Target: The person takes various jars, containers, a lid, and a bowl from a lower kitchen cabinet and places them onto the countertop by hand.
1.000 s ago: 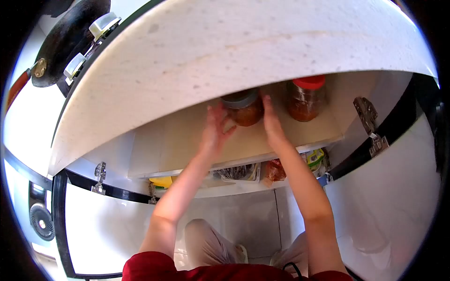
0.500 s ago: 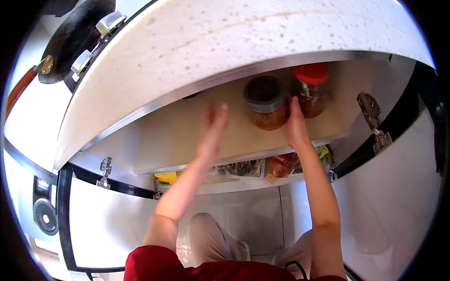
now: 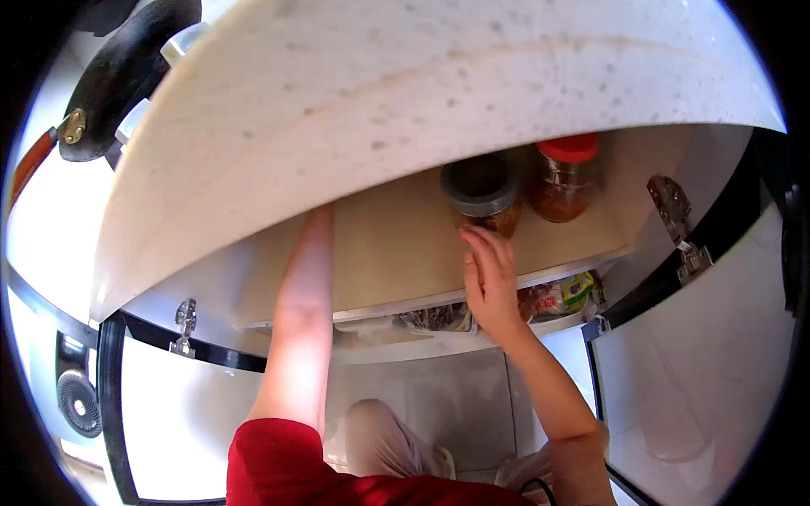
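A jar with a grey lid (image 3: 481, 190) and brownish contents stands on the cabinet shelf (image 3: 388, 228). My right hand (image 3: 491, 278) is in front of its lower part, fingers stretched up and slightly bent, holding nothing. Whether the fingertips touch the glass, I cannot tell. To the right of that jar is a glass jar with a red lid (image 3: 567, 181), holding reddish-brown contents. My left forearm (image 3: 305, 287) reaches deep into the cabinet on the left, and the countertop edge hides the left hand.
The pale speckled countertop (image 3: 405, 93) overhangs the shelf. Both doors, the left door (image 3: 181, 413) and the right door (image 3: 692, 354), stand open on metal hinges. Below the shelf lie packets (image 3: 557, 297) and a tray of dark dried items (image 3: 434, 318). A wok (image 3: 126, 76) sits upper left.
My left hand has moved farther into the cabinet, out of sight under the countertop. My right hand has come away from the grey-lidded jar's right side to its front. Both jars stay standing.
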Action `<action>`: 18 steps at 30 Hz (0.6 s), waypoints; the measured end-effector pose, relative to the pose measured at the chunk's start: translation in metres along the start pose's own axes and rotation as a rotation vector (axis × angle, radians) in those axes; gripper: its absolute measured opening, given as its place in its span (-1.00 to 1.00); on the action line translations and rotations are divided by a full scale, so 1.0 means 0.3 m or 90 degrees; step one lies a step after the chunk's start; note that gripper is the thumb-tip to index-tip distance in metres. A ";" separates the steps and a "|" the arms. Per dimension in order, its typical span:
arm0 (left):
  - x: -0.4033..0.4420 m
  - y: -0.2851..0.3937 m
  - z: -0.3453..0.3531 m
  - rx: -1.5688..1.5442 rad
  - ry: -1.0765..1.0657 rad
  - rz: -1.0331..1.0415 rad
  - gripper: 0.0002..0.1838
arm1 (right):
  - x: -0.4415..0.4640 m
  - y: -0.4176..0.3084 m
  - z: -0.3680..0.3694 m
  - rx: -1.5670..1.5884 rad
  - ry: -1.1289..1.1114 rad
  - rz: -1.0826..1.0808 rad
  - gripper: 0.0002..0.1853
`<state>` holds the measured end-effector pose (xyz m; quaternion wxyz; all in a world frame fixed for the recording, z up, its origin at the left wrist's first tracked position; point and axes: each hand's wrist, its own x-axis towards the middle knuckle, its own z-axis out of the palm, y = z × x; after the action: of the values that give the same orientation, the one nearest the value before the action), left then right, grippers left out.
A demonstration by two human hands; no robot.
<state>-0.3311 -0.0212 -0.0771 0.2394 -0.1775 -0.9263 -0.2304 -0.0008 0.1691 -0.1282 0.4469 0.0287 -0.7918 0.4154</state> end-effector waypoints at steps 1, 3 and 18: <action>0.005 0.000 0.007 0.010 0.003 0.007 -0.14 | -0.017 0.023 0.016 -0.003 0.000 0.004 -0.66; 0.014 -0.001 0.016 0.018 0.013 0.024 -0.13 | -0.041 0.047 0.030 -0.085 -0.067 -0.061 -0.67; -0.487 0.216 -0.260 -0.593 0.021 -0.031 -0.08 | -0.014 -0.008 0.180 0.485 -0.169 0.155 -0.47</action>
<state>-0.1543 -0.0391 -0.0710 0.1434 -0.2407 -0.7239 -0.6304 -0.0343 0.1293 -0.1436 0.2460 0.1510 -0.6299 0.7210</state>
